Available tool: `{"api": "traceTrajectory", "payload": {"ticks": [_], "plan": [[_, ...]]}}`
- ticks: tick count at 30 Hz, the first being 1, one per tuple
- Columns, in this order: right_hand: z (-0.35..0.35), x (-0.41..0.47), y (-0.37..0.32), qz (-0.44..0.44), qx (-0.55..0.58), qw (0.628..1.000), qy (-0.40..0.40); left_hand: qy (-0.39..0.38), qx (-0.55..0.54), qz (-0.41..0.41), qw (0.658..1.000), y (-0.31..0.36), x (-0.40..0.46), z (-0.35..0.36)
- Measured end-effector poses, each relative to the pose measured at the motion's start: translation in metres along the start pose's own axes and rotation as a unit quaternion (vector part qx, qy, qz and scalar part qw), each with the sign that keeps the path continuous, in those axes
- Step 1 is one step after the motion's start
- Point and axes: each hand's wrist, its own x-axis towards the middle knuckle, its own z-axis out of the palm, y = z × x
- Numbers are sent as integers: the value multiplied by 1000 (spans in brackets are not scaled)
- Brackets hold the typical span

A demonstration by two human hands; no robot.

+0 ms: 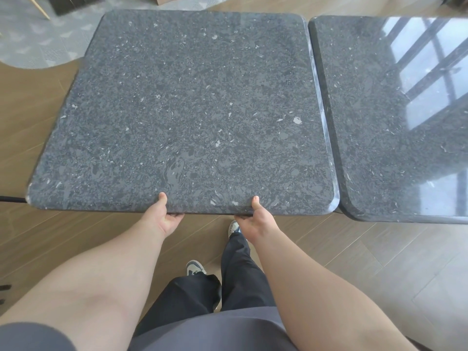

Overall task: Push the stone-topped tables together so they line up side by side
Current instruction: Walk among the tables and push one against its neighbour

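A square dark grey stone-topped table fills the middle of the head view. A second stone-topped table stands to its right, with a narrow gap between their edges that closes toward the near corners. My left hand grips the near edge of the middle table, thumb on top and fingers curled under. My right hand grips the same edge a little to the right, in the same way. The near edge of the right table sits slightly closer to me than that of the middle table.
Wooden floor lies under and around the tables. A pale grey rug lies at the far left. My feet and dark trousers are below the near edge. Dark furniture stands at the far back.
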Motion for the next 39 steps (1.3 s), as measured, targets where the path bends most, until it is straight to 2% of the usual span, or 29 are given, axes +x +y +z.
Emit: {"api": "traceTrajectory", "payload": {"ticks": [17,23,29,39], "plan": [[7,-15,1,10,34,999,12,1,-24,-22,999,2,-12,0],[12,-21,1,15,38,999,23,23,-53,-15,998,-5,-19,-1],[-17,-36,-27,-29,34,997,57,23,-58,-13,998,-9,-32,4],[-72,-61,-89,-44,-46,994,93,-22,4,-92,996,-99,-70,59]]}}
